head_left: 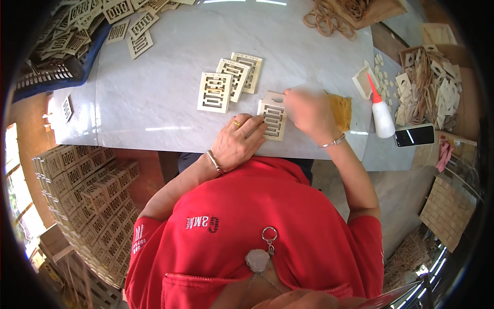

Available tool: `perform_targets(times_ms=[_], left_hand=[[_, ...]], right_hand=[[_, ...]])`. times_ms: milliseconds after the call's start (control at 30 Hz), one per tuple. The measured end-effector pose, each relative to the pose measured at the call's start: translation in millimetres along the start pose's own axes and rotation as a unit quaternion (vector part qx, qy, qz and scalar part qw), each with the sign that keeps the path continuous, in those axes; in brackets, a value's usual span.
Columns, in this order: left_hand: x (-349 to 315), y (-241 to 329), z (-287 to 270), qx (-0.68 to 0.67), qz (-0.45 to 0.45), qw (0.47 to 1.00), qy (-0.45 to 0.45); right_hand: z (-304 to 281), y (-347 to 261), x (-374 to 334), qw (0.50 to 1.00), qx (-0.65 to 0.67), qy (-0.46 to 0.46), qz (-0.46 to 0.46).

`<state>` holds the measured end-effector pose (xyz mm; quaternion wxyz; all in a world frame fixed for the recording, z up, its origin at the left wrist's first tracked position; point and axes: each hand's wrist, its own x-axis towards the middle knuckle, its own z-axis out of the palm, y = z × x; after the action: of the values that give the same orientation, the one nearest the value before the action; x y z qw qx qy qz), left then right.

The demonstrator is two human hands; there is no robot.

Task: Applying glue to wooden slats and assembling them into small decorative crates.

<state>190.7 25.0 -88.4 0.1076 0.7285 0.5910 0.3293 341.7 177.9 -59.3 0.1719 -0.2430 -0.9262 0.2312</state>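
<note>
Panel of pale slotted material [273, 122] lies on a grey tabletop [154, 103], slightly above and right of the frame's centre, with the left hand's [237, 140] bent fingers close together at its left edge. Blurred, the right hand [311, 114] curls its fingers beside a plain piece with an oval hole [270, 96] at the panel's upper end; whether either hand grips cannot be told. Three similar panels [213, 103] overlap near upper centre, a yellow-orange pad [342, 112] lies right of the right hand, and a white bottle [382, 119] with a red nozzle is farther right.
</note>
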Motion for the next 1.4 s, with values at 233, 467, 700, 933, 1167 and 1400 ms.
perform_targets(times_ms=[233, 467, 700, 933, 1167, 1400], left_hand=[[-4, -42, -47, -0.001, -0.293, 0.941, 0.171], [4, -63, -49, 0.147, -0.318, 0.934, 0.077], [3, -72, -57, -0.064, -0.403, 0.909, 0.081], [5, -29, -68, -0.361, -0.404, 0.830, 0.134], [19, -15, -35, -0.280, -0.359, 0.886, 0.089], [26, -6, -26, -0.193, -0.340, 0.919, 0.050]], right_hand=[[0, -3, -6, 0.998, 0.066, 0.018, -0.002], [0, 5, -11, 0.987, 0.143, 0.007, 0.067], [4, 8, -10, 0.996, 0.081, 0.022, 0.041], [2, 6, -10, 0.997, 0.064, 0.034, 0.028], [6, 11, -14, 0.996, 0.070, 0.055, 0.010], [11, 12, -15, 0.995, 0.065, 0.079, -0.006]])
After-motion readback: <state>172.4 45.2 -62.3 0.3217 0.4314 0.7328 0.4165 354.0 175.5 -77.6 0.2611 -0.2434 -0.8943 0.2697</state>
